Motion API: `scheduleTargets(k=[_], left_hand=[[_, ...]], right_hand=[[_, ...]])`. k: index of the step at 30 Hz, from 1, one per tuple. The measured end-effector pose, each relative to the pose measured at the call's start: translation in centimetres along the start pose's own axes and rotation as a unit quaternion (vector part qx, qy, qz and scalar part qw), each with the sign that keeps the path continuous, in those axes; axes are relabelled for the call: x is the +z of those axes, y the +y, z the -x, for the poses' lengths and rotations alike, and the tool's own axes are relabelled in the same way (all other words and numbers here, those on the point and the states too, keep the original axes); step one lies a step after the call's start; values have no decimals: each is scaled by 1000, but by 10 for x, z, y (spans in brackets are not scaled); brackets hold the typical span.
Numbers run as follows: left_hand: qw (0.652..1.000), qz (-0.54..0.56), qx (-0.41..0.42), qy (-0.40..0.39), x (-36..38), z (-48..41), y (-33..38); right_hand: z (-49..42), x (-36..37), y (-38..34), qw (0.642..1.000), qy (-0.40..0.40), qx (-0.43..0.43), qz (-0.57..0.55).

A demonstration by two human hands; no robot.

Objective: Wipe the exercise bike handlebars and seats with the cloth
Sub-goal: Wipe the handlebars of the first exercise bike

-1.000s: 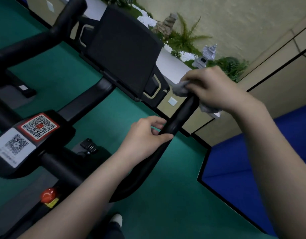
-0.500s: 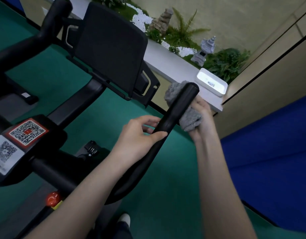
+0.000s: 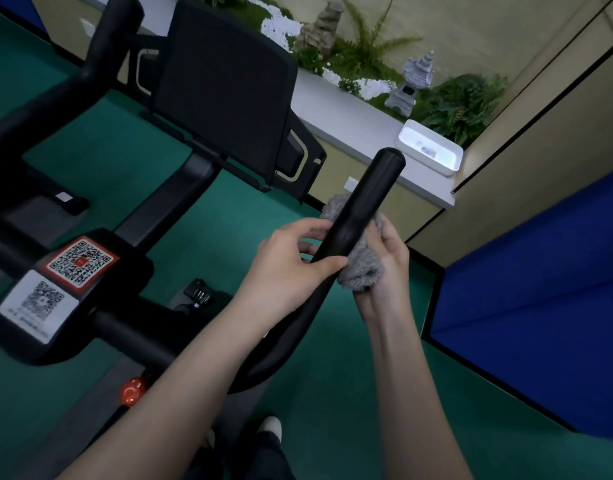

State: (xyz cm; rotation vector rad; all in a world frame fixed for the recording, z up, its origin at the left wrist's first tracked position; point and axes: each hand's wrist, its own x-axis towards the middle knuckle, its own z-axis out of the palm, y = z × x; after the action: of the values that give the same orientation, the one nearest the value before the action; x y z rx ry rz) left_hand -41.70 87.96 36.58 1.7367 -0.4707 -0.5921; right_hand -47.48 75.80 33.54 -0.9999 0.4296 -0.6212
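Floor: green carpet point(image 3: 350, 393) under your bike.
Left hand point(image 3: 291, 268): you grip the black handlebar point(image 3: 360, 209).
Right hand point(image 3: 384, 271): you press the grey cloth point(image 3: 362, 268) under the bar, fingers closed around it.

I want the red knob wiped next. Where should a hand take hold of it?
Probably from above and the near side, fingers around the red knob's rounded head. It stands proud of the black frame below the QR-label panel, with the left forearm close beside it.
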Motion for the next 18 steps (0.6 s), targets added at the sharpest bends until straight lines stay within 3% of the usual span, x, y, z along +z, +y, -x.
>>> scheduleTargets(k=[10, 18], left_hand=[[999, -30, 10, -28, -12, 15, -11], [989, -124, 70, -34, -29, 30, -11]], right_hand=[[31, 4, 18, 999, 43, 18, 24], [70, 6, 28, 978, 90, -18, 186]])
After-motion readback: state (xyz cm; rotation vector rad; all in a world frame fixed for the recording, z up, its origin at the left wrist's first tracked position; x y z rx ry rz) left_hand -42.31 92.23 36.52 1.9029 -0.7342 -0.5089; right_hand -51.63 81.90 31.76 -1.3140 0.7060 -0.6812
